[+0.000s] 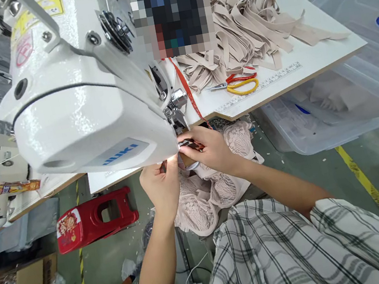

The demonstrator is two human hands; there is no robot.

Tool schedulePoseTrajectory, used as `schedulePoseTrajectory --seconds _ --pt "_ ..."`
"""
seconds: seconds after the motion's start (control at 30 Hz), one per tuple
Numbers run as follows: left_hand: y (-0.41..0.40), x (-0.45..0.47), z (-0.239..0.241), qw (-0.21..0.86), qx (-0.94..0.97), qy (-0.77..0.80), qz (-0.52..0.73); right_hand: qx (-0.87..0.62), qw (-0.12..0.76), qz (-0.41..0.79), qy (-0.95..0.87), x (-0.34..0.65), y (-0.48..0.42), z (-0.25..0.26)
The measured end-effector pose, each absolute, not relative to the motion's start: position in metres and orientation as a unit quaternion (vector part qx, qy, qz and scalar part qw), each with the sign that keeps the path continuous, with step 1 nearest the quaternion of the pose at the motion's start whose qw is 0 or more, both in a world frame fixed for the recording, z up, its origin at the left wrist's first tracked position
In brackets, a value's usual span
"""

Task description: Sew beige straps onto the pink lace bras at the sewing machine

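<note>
Under the needle end of a white JUKI sewing machine (99, 128), my two hands are close together. My left hand (160, 186) is closed in a pinch, thumb against fingers, beside the machine's lower edge; what lies between the fingertips is hidden. With bent fingers, my right hand (213, 150) is closed at the presser foot area, next to a dark, shiny part that I cannot identify. Beige lace bras (195, 207) hang below my hands, over the table's front edge. A red patterned ribbon (188, 91) runs down toward my right hand.
Beige fabric strips (242, 25) are heaped on the white table (324, 35). Scissors (241, 85) with red and yellow handles lie by a printed ruler. Clear plastic bins (316, 114) stand at right, a red stool (96, 219) at left. A blurred patch covers the top centre.
</note>
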State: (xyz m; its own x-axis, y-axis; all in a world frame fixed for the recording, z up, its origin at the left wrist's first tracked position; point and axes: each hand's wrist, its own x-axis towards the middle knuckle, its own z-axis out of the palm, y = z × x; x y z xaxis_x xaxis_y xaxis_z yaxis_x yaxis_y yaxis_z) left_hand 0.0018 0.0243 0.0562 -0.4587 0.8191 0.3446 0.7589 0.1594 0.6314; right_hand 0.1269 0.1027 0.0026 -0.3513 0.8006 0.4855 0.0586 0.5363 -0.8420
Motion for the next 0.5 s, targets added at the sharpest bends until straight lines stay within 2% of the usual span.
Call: schedulePoseTrajectory --seconds 0.27,0.4,0.5 --pt "0.027 0.002 0.054 0.02 0.538 0.762 0.359 -0.294 0.468 0.343 -0.76 0.125 0.101 -0.004" --pt "0.027 -0.002 0.058 -0.063 0.58 0.749 0.313 -0.274 0.478 0.313 -0.774 0.126 0.103 0.004" --pt "0.02 -0.005 0.063 -0.159 0.643 0.69 0.293 -0.266 0.455 0.373 -0.763 0.129 0.104 0.014"
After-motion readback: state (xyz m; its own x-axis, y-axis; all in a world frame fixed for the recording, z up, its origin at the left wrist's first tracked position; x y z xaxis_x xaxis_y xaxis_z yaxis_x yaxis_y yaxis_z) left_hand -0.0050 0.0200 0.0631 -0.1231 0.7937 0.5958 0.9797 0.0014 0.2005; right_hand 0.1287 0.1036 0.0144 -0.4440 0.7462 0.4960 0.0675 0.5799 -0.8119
